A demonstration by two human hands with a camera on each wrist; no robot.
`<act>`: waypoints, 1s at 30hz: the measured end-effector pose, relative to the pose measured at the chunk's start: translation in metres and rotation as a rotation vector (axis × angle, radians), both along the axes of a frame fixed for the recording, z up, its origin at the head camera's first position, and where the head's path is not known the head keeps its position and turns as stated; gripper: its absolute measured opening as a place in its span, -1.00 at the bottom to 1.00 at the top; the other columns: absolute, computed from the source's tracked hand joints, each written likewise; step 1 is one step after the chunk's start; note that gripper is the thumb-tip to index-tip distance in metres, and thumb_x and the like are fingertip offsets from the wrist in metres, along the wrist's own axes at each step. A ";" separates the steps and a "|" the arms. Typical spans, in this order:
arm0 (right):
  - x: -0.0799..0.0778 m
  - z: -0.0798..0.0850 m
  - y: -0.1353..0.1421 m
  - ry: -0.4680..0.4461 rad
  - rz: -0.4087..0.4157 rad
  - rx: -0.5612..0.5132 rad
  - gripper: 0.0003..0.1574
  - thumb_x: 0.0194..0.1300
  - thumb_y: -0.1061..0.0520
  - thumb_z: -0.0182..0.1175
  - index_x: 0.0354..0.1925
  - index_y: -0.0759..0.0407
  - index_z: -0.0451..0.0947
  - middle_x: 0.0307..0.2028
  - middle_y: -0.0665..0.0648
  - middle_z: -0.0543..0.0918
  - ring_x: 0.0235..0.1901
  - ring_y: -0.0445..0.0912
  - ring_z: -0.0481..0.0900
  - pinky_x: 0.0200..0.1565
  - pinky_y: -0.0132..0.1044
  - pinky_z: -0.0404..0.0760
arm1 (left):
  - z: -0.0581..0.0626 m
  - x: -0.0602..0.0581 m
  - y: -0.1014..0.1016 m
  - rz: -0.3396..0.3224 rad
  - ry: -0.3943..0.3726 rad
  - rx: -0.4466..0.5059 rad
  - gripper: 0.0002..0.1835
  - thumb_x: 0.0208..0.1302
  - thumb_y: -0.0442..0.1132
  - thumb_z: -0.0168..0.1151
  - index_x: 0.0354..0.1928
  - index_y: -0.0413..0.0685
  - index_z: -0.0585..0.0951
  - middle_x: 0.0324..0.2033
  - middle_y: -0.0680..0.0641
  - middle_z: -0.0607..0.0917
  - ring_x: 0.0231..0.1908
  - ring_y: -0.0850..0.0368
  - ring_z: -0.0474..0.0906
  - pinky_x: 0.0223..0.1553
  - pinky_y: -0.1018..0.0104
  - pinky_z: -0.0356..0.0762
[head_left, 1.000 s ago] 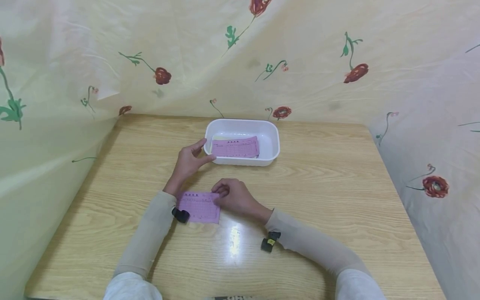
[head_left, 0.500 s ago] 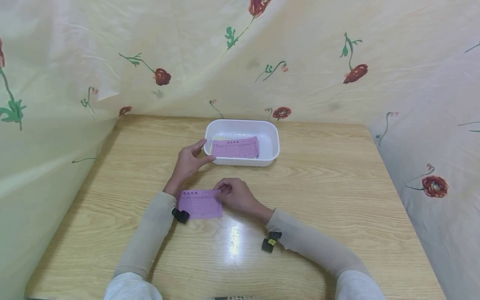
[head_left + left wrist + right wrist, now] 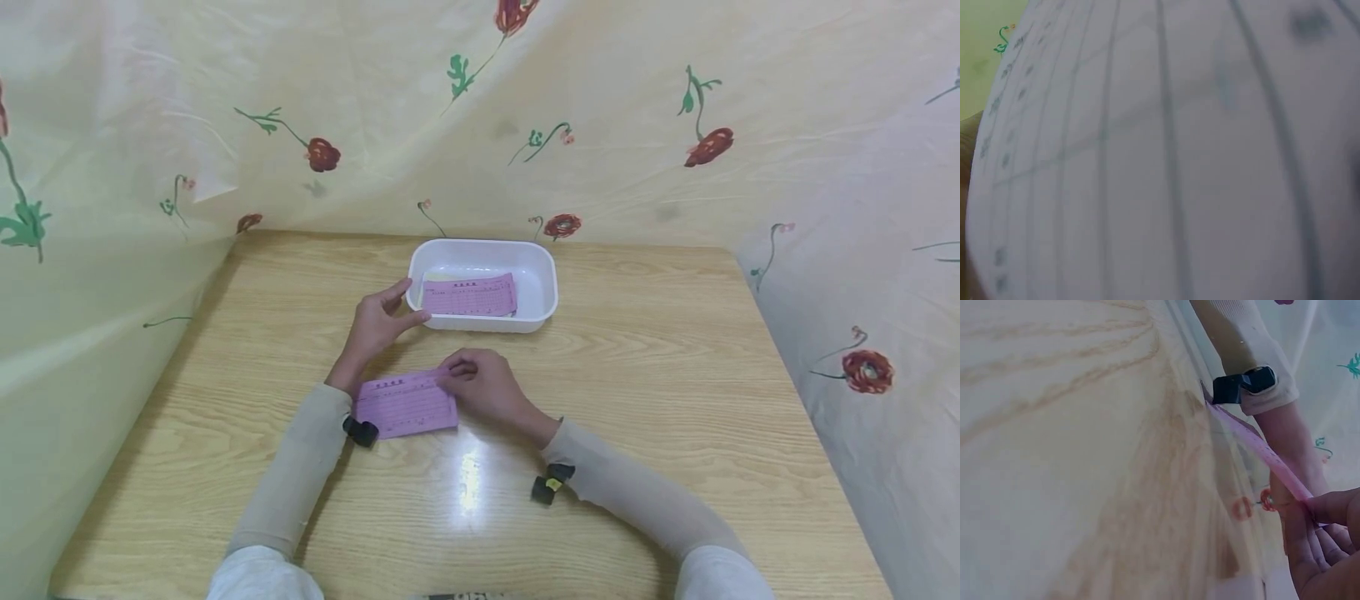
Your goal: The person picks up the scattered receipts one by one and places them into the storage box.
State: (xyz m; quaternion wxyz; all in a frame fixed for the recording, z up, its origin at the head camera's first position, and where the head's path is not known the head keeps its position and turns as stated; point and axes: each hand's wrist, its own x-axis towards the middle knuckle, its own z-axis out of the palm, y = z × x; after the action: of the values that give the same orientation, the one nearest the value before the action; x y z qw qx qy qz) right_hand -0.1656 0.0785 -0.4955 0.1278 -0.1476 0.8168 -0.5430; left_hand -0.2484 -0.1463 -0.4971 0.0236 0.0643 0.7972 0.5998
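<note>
My right hand pinches the upper right corner of a pink printed paper slip with thumb and fingers. The slip is tilted, raised off the wooden table, its left end by my left wrist. In the right wrist view the slip appears nearly edge-on between the fingertips. Its ruled lines fill most of the left wrist view, blurred and close. Ahead, my left hand holds the left front corner of a white plastic tray, thumb on the front rim, fingers on the left side. Several pink slips lie in the tray.
Pale paper edges show beneath the slips in the tray. The wooden table extends around both arms. A flower-patterned cloth hangs behind the table and along its sides. Both wrists carry small black cameras.
My right hand has moved slightly up and right with the pink slip, which now tilts with its right side raised. The left hand and the tray have stayed in place.
</note>
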 end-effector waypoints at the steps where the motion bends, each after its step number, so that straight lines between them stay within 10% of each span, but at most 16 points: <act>1: 0.000 0.002 0.001 0.004 -0.006 0.003 -0.85 0.28 0.22 0.41 -0.15 0.15 0.72 -0.23 0.06 0.77 -0.21 -0.13 0.76 -0.12 -0.35 0.80 | 0.000 0.001 0.000 0.002 0.003 -0.001 -0.13 0.17 -0.08 0.56 0.47 -0.13 0.37 0.50 -0.08 0.31 0.50 0.05 0.23 0.49 0.26 0.32; 30: -0.002 0.057 0.056 0.170 -0.089 0.033 -0.80 0.22 0.25 0.47 -0.18 0.27 0.71 -0.25 0.17 0.78 -0.29 -0.06 0.76 -0.28 -0.35 0.81 | 0.001 0.004 0.001 -0.018 0.018 0.004 -0.13 0.19 -0.06 0.54 0.48 -0.14 0.35 0.52 -0.08 0.28 0.51 0.03 0.22 0.50 0.25 0.29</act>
State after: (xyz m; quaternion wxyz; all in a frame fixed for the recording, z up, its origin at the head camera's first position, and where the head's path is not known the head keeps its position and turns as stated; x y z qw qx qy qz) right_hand -0.1680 0.1345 -0.4386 0.0360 -0.1545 0.8391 -0.5203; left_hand -0.2440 -0.1457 -0.4960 0.0218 0.0770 0.7954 0.6007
